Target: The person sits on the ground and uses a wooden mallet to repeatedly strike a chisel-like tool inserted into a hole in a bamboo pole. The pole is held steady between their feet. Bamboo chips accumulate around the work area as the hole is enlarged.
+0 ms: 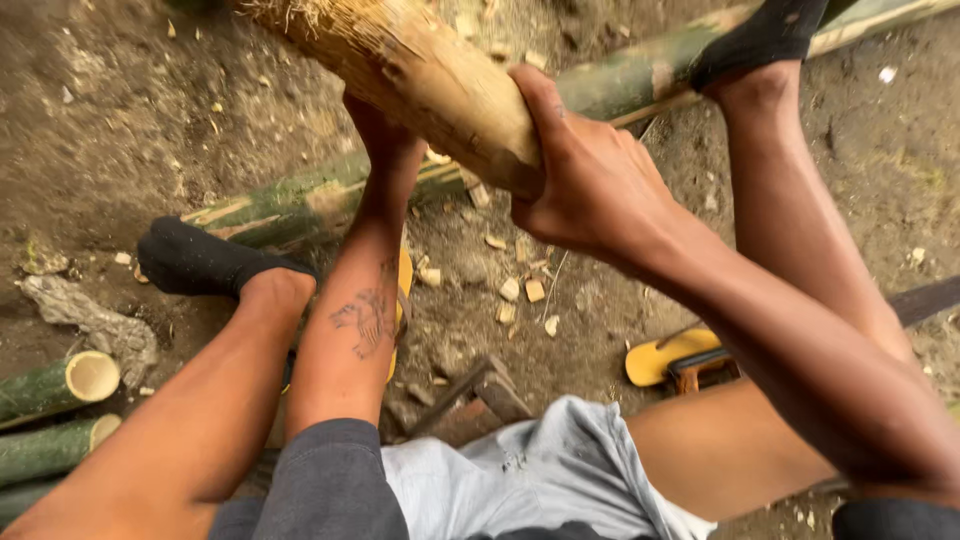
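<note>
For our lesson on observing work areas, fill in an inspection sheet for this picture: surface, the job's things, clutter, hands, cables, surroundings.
Surface: bare dirt ground, strewn with chips.
Job's things: pale, stripped bamboo pole, frayed at its far end; long green bamboo pole lying across the ground under both socked feet.
Clutter: wood chips; yellow sandal; wooden blocks.
Hands: right hand grips the pale pole; left hand is under it, mostly hidden.
Cables: nothing seen.
Surroundings: cut green bamboo sections at the left.
</note>
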